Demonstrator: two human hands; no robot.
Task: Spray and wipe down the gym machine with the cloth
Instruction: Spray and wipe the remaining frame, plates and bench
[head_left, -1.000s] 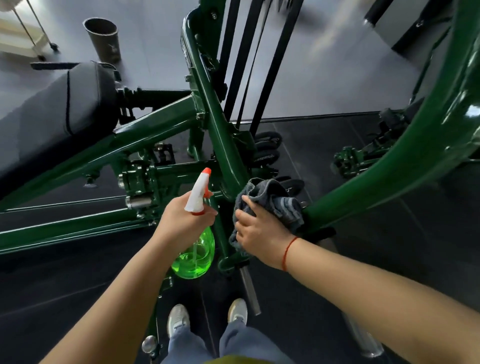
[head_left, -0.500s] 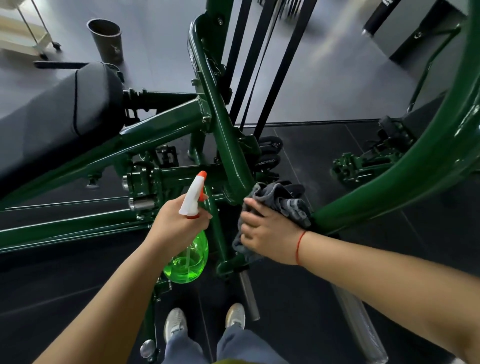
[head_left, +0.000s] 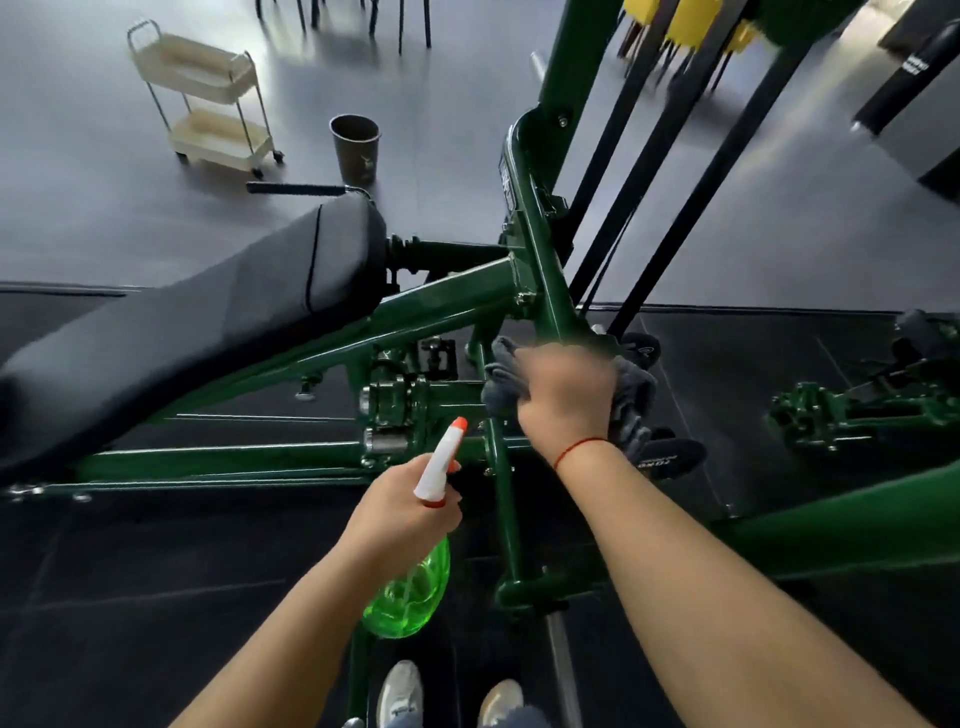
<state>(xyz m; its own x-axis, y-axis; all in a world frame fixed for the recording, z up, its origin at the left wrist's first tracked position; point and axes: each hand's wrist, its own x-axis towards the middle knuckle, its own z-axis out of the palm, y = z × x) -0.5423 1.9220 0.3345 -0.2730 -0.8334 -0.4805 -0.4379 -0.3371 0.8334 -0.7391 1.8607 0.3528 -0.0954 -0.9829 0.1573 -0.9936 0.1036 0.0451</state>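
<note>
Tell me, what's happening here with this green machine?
A person is cleaning the green gym machine. Their right hand grips a grey cloth against one of its frame tubes, near the middle joint. The hand looks blurred, so it is probably mid-wipe. Their left hand holds a green spray bottle lower down, nozzle aimed toward the frame.

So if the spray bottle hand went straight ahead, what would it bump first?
Probably the green frame bars, just ahead of the left hand and its spray bottle, below the cloth; depth is unclear.
</note>
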